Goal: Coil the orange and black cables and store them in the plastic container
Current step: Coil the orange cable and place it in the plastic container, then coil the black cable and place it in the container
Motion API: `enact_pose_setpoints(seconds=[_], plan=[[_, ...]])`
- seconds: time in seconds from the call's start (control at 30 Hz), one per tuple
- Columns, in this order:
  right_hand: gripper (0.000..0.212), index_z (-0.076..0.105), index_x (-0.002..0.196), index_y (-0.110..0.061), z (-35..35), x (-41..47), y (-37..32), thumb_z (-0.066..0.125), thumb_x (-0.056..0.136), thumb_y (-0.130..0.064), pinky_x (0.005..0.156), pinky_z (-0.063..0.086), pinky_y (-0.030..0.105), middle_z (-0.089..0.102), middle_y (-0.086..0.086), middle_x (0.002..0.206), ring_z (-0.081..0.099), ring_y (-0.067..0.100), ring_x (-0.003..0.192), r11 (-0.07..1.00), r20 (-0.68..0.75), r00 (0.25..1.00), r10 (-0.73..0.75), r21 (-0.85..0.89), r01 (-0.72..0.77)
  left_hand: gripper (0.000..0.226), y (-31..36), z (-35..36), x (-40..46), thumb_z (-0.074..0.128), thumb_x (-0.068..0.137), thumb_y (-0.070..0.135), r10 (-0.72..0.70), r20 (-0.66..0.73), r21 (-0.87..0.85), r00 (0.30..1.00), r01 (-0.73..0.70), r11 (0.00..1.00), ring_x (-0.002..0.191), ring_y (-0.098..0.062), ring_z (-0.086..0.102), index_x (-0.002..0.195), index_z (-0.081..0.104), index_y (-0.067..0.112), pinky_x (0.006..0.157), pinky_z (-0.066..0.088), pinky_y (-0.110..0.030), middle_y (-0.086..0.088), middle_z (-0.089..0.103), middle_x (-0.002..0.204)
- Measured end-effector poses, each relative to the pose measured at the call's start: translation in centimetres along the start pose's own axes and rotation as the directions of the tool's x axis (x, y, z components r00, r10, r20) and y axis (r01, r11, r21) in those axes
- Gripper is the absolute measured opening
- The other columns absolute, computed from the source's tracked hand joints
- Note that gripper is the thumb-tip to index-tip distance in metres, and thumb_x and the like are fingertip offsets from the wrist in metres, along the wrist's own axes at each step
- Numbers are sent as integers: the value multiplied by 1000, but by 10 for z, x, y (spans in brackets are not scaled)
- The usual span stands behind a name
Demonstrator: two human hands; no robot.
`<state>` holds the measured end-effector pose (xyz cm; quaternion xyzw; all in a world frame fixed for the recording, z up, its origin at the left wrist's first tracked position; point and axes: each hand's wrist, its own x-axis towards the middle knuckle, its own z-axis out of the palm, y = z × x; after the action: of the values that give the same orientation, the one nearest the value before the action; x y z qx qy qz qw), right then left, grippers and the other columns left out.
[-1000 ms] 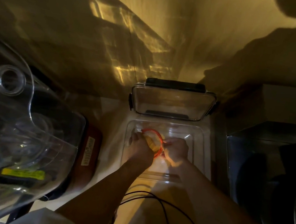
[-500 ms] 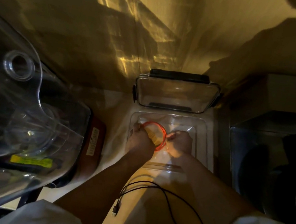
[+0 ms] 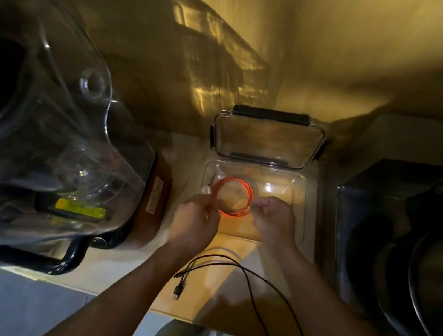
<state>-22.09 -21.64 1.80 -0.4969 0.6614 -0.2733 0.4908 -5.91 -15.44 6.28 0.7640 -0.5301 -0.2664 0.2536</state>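
Head view: nearest, the black cable [image 3: 252, 280] lies loose on the counter edge [image 3: 115, 294]. Beyond, the left hand [image 3: 195, 223] and right hand [image 3: 274, 221] each pinch the coiled orange cable [image 3: 234, 197] over the open plastic container [image 3: 303, 197]. The blender's yellow label [image 3: 80, 208] is unreadable.

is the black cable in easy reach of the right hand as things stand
Probably yes, once it lets go. The right hand pinches the orange cable over the container; the black cable lies loose on the counter just nearer the person, nothing covering it.
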Motion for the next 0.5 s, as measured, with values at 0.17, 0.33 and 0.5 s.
enact_pose_setpoints(seconds=[0.17, 0.33, 0.5], plan=[[23, 64, 66, -32, -15, -39, 1, 73, 82, -18, 59, 51, 28, 65, -1, 58, 64, 19, 57, 994, 40, 994, -101, -38, 103, 13, -29, -19, -50, 61, 86, 17, -111, -67, -10, 992, 111, 994, 71, 0, 62, 83, 70, 26, 66, 53, -27, 13, 70, 80], [16, 69, 71, -25, -29, -79, 17, 71, 84, -17, 57, 44, 15, 67, -2, 64, 61, 9, 63, 977, 145, 974, -173, -98, 188, 10, -56, -22, -84, 62, 87, 21, -201, 53, 54, 978, 198, 979, 65, 4, 59, 80, 68, 25, 56, 42, -10, 13, 67, 74], [41, 49, 53, -35, -42, -115, 52, 62, 88, -18, 56, 37, 20, 52, -12, 55, 47, 5, 54, 941, 249, 957, -150, -261, 216, 10, -85, -14, -102, 61, 81, 24, -282, 227, 135, 932, 257, 957, 71, -3, 62, 73, 63, 30, 65, 52, -23, 11, 68, 73]])
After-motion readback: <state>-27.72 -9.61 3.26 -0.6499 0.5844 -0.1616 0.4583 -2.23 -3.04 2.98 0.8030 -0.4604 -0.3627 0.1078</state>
